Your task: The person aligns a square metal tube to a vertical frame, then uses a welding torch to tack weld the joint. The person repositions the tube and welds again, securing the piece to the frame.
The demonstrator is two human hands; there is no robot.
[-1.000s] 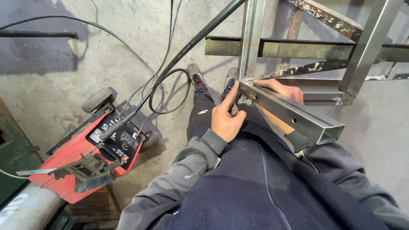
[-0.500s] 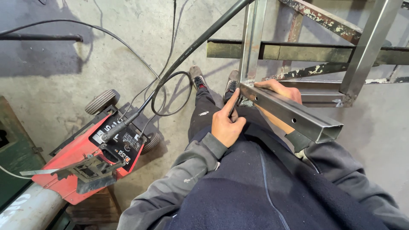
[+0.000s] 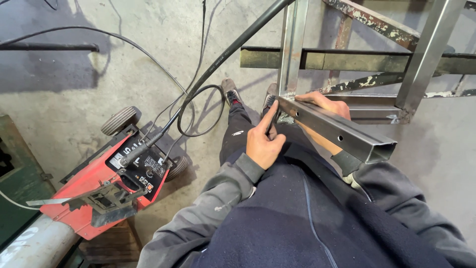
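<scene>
The tube [image 3: 337, 130] is a square-section steel length, open at the near end, with small holes along its side face. It runs from the person's lap out to the foot of an upright [image 3: 292, 47] of the frame [image 3: 426, 54], where its far end butts the joint just above the floor [image 3: 74, 94].

The left hand [image 3: 264, 141] sits against the tube's near side at that far end. Its forefinger points along the tube's top edge and the other fingers are curled in; whether they pinch something small I cannot tell. The right hand [image 3: 325, 104] lies on the far side of the tube by the joint, fingers laid flat along it, steadying rather than gripping. The forearm passes under the tube.

As a judgement: the tube will be stiff and fairly heavy for its length, so it will not sag, but it will pivot if held at one end only. The bare metal looks smooth, with hard corners and a raw cut edge at the open end. The flat faces near the middle give the surest hold.

A red welder [image 3: 106, 186] on wheels stands on the floor to the left, its black cable [image 3: 233, 47] running up past the frame.
</scene>
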